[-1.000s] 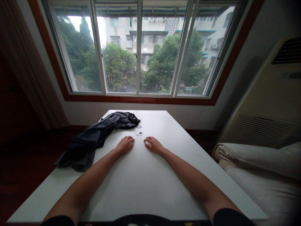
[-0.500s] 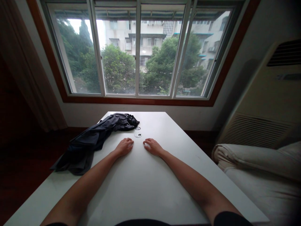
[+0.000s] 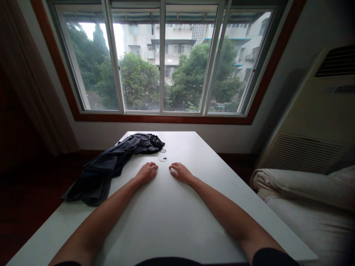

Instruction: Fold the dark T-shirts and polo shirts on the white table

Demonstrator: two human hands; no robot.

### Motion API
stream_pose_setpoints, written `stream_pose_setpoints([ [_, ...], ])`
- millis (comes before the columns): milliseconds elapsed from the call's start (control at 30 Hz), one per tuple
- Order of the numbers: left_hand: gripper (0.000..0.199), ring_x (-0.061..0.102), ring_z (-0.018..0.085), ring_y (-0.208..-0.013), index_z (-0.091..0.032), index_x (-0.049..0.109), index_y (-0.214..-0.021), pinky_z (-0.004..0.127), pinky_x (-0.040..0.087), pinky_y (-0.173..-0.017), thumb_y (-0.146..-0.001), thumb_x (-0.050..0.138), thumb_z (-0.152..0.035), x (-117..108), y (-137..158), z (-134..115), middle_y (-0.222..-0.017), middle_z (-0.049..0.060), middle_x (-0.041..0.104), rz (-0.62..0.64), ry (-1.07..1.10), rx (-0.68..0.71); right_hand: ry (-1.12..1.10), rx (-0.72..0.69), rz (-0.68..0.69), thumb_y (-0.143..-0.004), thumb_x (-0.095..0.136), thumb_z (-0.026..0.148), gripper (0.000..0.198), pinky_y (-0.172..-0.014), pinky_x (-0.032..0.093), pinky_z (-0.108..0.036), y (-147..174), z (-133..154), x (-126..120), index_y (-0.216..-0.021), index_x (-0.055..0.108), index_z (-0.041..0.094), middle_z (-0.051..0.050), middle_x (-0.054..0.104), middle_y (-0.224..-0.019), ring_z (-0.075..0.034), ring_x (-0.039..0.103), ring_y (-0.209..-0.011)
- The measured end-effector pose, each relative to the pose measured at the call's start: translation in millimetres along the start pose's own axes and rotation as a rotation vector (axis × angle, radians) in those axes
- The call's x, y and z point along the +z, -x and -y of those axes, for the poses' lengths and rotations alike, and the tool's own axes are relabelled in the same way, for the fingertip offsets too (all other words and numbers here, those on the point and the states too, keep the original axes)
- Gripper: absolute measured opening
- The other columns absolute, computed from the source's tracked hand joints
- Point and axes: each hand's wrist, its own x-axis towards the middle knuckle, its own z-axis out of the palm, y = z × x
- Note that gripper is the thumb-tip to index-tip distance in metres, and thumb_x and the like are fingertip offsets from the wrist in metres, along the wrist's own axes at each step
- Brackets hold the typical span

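My left hand (image 3: pixel 146 173) rests on the white table (image 3: pixel 166 221) with its fingers loosely curved and nothing held. Opposite it, a small gap away, my right hand (image 3: pixel 180 172) lies on the tabletop in the same way, fingers a little apart. Just beyond the gap sits a small, clear round object (image 3: pixel 162 159) with a dark spot, and a second round, clear piece (image 3: pixel 162 151) lies behind it. A dark, crumpled garment (image 3: pixel 122 155) stretches along the table's left side, past my left hand. Neither hand touches it.
The garment hangs partly over the table's left edge. A pale sofa (image 3: pixel 305 192) stands at the right, below a tall air conditioner (image 3: pixel 310 136). Behind the table is a wide window (image 3: pixel 162 66) with a brown frame, and a curtain (image 3: pixel 36 81) hangs at the left.
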Motion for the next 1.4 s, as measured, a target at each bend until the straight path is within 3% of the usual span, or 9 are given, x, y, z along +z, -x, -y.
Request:
stream_pose_setpoints([
  [1400,0.038,0.06,0.026,-0.124,-0.023,0.072,-0.132,0.037,0.047,-0.11,-0.097,0.059,-0.029,-6.3,1.5,-5.1,-0.136,0.011,0.067,0.005,0.001,-0.004,-0.006,0.025,0.027,-0.097,0.063,0.033,0.035,-0.114,0.043,-0.044,1.0,4.7,-5.1,-0.13,0.072,0.026,-0.011,0.063,-0.142,-0.028,0.057,-0.132],
])
